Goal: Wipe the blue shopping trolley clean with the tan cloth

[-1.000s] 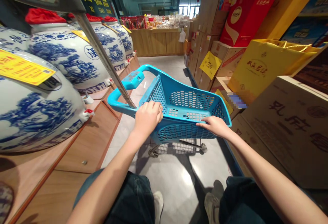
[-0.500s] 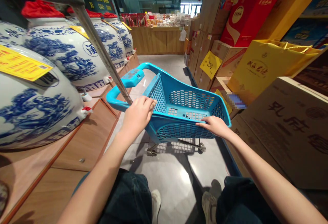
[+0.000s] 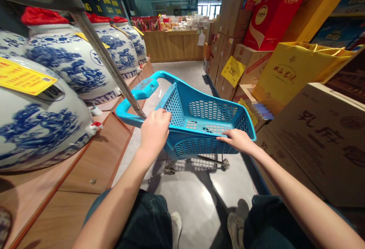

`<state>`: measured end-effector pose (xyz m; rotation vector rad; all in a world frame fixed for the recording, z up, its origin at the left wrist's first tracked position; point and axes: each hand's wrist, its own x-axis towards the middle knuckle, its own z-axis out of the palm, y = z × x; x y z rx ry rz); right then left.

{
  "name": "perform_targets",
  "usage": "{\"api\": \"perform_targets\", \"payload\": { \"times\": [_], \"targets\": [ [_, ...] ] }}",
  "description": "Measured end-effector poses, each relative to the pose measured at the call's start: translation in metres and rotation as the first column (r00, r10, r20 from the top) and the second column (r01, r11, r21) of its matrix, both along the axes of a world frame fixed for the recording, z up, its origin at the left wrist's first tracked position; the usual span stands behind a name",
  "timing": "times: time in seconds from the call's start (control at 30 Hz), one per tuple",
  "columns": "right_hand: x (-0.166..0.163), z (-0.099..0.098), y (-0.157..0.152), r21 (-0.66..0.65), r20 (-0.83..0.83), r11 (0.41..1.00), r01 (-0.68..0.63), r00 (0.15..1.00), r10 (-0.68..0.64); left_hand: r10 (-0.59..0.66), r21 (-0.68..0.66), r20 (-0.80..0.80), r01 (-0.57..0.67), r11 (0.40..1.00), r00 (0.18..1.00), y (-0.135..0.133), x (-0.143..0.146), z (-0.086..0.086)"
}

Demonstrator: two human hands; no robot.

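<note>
A blue plastic shopping cart (image 3: pixel 211 127) with a mesh basket stands in the aisle right in front of me, its basket empty. My left hand (image 3: pixel 155 131) is closed round the cart's near left rim, beside the slanted metal shelf post (image 3: pixel 114 74). My right hand (image 3: pixel 238 139) lies on the near right rim with its fingers curled over the edge. The cart's loop handle (image 3: pixel 142 89) points away to the left. Its wheels (image 3: pixel 196 163) show below on the grey tile floor.
Large blue-and-white ceramic jars (image 3: pixel 71 62) with red caps sit on a wooden shelf (image 3: pixel 94 157) at left. Cardboard boxes (image 3: pixel 322 138), a yellow bag (image 3: pixel 291 78) and a red box (image 3: pixel 270 17) line the right. A wooden counter (image 3: pixel 173 45) stands at the aisle's far end.
The cart and both hands have shifted slightly to the left; my left hand's grip on the rim is unchanged.
</note>
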<state>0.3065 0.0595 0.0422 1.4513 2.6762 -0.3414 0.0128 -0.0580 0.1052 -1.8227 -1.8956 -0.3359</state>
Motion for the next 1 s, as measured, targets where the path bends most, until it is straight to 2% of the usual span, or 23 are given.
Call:
{"api": "perform_targets", "payload": {
  "times": [0.1, 0.17, 0.3, 0.37, 0.43, 0.5, 0.57, 0.6, 0.7, 0.77, 0.83, 0.93, 1.0],
  "targets": [
    [0.0, 0.0, 0.0, -0.003, -0.004, 1.0, 0.002, 1.0, -0.002, -0.154, -0.106, 0.031, 0.156, 0.982, 0.988, 0.003, 0.011, -0.007],
    [0.0, 0.001, -0.001, -0.007, -0.004, 1.0, 0.0, 1.0, 0.0, -0.174, -0.114, 0.066, 0.181, 0.977, 0.982, 0.004, 0.013, -0.006],
    [-0.002, 0.003, -0.004, 0.001, 0.003, 1.0, -0.004, 1.0, 0.004, 0.09, -0.025, 0.057, -0.089, 0.996, 0.994, 0.001, 0.005, 0.005],
    [-0.003, 0.002, -0.006, 0.005, -0.003, 1.0, -0.005, 1.0, 0.005, 0.109, -0.044, 0.031, -0.107, 0.993, 0.994, 0.002, 0.009, 0.003],
    [-0.003, 0.001, -0.006, 0.006, -0.014, 1.0, -0.003, 1.0, 0.003, 0.013, -0.096, 0.02, -0.011, 0.995, 1.0, 0.005, 0.018, -0.006],
    [-0.002, 0.0, -0.004, 0.008, -0.024, 1.0, -0.004, 1.0, 0.004, -0.134, -0.148, 0.037, 0.138, 0.979, 0.99, 0.008, 0.026, -0.015],
    [-0.001, 0.0, -0.003, 0.007, -0.027, 1.0, -0.007, 1.0, 0.007, -0.183, -0.139, 0.062, 0.19, 0.972, 0.981, 0.008, 0.024, -0.016],
    [-0.001, 0.0, -0.003, 0.007, -0.027, 1.0, -0.008, 1.0, 0.008, -0.153, -0.107, 0.072, 0.16, 0.981, 0.986, 0.007, 0.02, -0.014],
    [-0.002, 0.002, -0.002, 0.006, -0.027, 1.0, -0.015, 1.0, 0.015, 0.037, -0.008, 0.093, -0.036, 0.999, 0.995, 0.003, 0.003, 0.0],
    [-0.002, 0.002, -0.003, 0.011, -0.028, 1.0, -0.013, 1.0, 0.013, 0.066, -0.02, 0.085, -0.064, 0.998, 0.994, 0.002, 0.0, 0.003],
    [-0.003, 0.002, -0.003, 0.013, -0.024, 1.0, -0.006, 1.0, 0.006, -0.009, -0.055, 0.071, 0.013, 0.998, 0.997, 0.004, 0.006, -0.002],
    [-0.002, 0.001, -0.002, 0.01, -0.02, 1.0, -0.004, 1.0, 0.004, -0.202, -0.082, 0.083, 0.209, 0.975, 0.976, 0.009, 0.018, -0.016],
    [-0.002, 0.001, -0.002, 0.01, -0.022, 1.0, -0.007, 1.0, 0.008, -0.245, -0.06, 0.092, 0.251, 0.966, 0.965, 0.009, 0.014, -0.017]
  ]
}}
